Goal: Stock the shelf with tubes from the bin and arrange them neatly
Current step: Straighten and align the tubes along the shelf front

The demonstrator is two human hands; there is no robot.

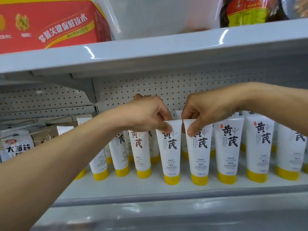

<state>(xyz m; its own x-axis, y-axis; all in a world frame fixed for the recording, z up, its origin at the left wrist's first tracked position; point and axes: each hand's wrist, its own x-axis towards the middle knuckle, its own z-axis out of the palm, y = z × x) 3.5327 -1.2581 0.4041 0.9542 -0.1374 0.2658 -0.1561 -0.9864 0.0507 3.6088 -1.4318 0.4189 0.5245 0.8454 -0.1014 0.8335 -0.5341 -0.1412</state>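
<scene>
Two white tubes with yellow caps stand cap-down, side by side, at the front of the middle shelf (150, 189), near its centre. The first tube (171, 155) is pinched at its flat top edge by the left hand (146, 114), thumb in front and fingers curled behind. The second tube (200, 157), just beside it on the right with a narrow gap between, is pinched the same way by the right hand (205, 110). Both tubes are upright, printed faces forward. Other tubes (229, 147) of the same kind stand in rows on either side and behind; those at the left are partly hidden by the left forearm. A perforated back panel (150, 84) closes the shelf. Packets (16, 145) sit at far left. On the upper shelf (150, 52) rest a red carton (50, 22), a white tub (158, 14) and a dark container (246, 10) with a red and yellow label.
</scene>
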